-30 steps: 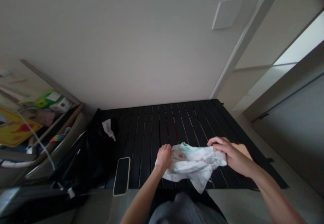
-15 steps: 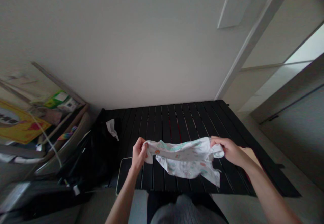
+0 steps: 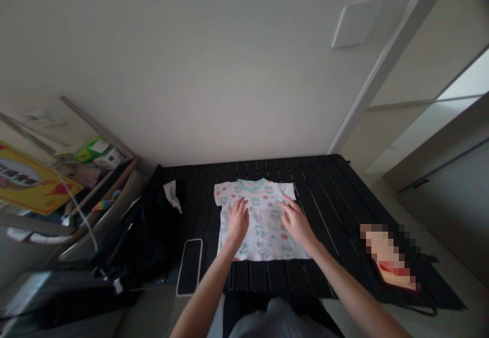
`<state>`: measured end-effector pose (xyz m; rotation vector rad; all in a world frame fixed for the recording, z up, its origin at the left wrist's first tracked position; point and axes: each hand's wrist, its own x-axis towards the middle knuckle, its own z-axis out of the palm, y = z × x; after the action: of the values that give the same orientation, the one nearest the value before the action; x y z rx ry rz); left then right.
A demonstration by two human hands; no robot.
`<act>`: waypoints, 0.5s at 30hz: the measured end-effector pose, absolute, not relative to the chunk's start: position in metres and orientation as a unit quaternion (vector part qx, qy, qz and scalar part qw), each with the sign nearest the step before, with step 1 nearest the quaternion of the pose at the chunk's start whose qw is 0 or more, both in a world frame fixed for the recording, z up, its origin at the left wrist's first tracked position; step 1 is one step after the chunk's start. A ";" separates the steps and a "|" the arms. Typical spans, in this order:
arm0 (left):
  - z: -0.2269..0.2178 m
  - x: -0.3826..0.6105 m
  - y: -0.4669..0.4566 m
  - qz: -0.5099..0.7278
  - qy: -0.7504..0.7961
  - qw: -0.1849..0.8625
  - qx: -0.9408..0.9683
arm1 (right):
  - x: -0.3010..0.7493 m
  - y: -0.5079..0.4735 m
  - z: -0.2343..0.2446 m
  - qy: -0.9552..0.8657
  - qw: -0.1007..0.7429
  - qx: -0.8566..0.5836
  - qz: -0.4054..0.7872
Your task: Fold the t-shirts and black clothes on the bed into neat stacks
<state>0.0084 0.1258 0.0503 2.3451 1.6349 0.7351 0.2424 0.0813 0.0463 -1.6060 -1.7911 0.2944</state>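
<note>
While the small shirt [image 3: 263, 226] lay spread on the black slatted table [image 3: 319, 188], its collar [image 3: 251, 185] toward the wall [image 3: 229, 83] and its hem toward the person, both hands were over its body, grasping nothing. The left hand [image 3: 239, 221] was on the left half, the right hand [image 3: 294, 220] on the right half, fingers loose and apart; how hard they pressed could not be told. Smoothing seemed to be the step in hand, and it probably called for light, flat palms drawn outward from the middle, so that the thin cloth did not drag or catch between slats. Squaring the sleeves and hem would likely have helped too.

Half a second earlier, the shirt hung gathered between two pinching hands, its ends clutched and its middle drooping. Now it was opened out and let go, and the hands were closer together. More of the phone [image 3: 190, 266] showed beside the left forearm
</note>
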 end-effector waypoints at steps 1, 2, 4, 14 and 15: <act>0.033 0.011 0.114 0.217 0.566 0.095 0.789 | 0.231 0.070 0.030 -0.711 0.322 -0.614 0.118; 0.017 0.011 0.104 0.190 0.581 0.090 0.786 | 0.221 0.060 0.014 -0.723 0.295 -0.614 0.113; -0.004 0.008 0.089 0.147 0.590 0.074 0.790 | 0.209 0.044 -0.010 -0.731 0.245 -0.631 0.091; -0.015 0.006 0.046 0.112 0.589 0.052 0.799 | 0.215 0.004 -0.040 -0.723 0.168 -0.670 0.014; -0.015 0.006 0.042 0.112 0.587 0.058 0.800 | 0.216 0.001 -0.040 -0.724 0.169 -0.669 0.013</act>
<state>0.0061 0.0416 -0.0147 2.4233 1.7781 0.3406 0.2159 0.0013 -0.0397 -1.9013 -2.0578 0.0363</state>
